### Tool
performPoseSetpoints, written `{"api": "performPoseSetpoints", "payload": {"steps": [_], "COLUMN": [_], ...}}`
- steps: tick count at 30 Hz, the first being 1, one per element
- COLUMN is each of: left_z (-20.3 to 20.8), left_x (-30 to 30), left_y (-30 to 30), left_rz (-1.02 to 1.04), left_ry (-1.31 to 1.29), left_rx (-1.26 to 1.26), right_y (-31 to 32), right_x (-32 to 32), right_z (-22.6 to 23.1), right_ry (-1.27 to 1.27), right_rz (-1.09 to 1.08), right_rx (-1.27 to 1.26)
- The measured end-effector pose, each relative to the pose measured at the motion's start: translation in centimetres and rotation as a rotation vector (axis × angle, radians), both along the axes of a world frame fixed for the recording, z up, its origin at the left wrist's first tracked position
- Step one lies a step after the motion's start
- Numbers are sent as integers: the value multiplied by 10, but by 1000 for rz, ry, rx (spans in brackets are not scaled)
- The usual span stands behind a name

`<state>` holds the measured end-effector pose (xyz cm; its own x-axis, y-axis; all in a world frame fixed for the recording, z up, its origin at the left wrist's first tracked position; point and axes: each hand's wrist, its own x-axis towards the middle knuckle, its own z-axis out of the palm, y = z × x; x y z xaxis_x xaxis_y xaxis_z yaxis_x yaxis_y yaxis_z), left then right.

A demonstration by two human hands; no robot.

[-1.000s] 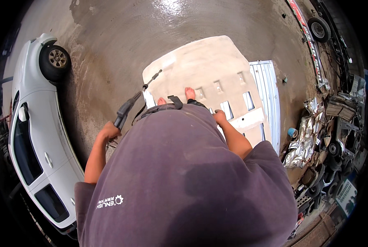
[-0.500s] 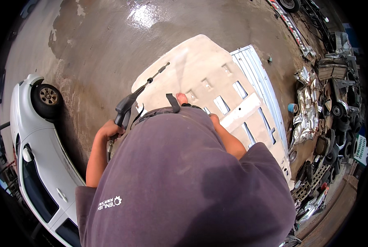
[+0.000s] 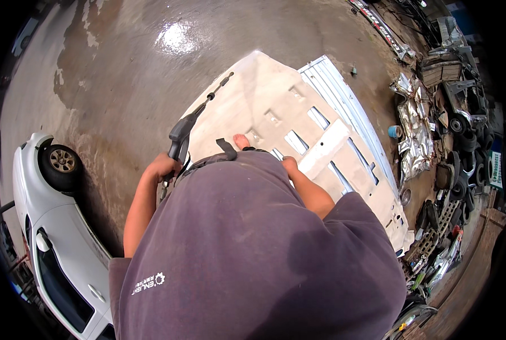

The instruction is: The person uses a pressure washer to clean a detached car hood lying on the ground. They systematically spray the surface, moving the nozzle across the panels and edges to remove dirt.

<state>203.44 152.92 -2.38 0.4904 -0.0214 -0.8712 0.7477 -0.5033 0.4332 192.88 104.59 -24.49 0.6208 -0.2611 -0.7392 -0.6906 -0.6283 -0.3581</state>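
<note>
My left hand [image 3: 165,166] is closed round the grip of a black pressure washer gun [image 3: 180,131]. The gun's thin lance points away from me, its nozzle over the far left part of a large beige moulded sheet [image 3: 230,113] with cut-out slots. A faint streak of spray shows on that sheet beyond the nozzle. Close to my waist is my right hand [image 3: 288,164], with its fingers mostly hidden behind my shirt. A bare foot [image 3: 240,141] shows on the sheet just ahead of my waist. Black straps hang at my waist.
Under the beige sheet, a ribbed whitish panel [image 3: 343,102] sticks out to the right. A white car [image 3: 66,215] stands on the left. Crumpled silver foil [image 3: 416,127], a blue can [image 3: 395,132], old tyres and scrap parts line the right side. The concrete floor [image 3: 134,85] is wet.
My left hand and the washer gun have shifted right and farther from me relative to my body. The sheet and surroundings sit slightly more to the left in view.
</note>
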Motion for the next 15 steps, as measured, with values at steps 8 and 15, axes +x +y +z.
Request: {"api": "performPoseSetpoints", "payload": {"steps": [8,15], "left_z": [15,-11], "left_x": [23,25], "left_y": [-13,-17], "left_rz": [-202,-284], "left_ry": [49,-2], "left_rx": [-21,-7], "right_y": [-2,-3], "right_x": [-8,-14], "right_z": [-1,2], "right_ry": [-70,-69], "right_rz": [-10,-34], "right_rx": [-25,-33]}}
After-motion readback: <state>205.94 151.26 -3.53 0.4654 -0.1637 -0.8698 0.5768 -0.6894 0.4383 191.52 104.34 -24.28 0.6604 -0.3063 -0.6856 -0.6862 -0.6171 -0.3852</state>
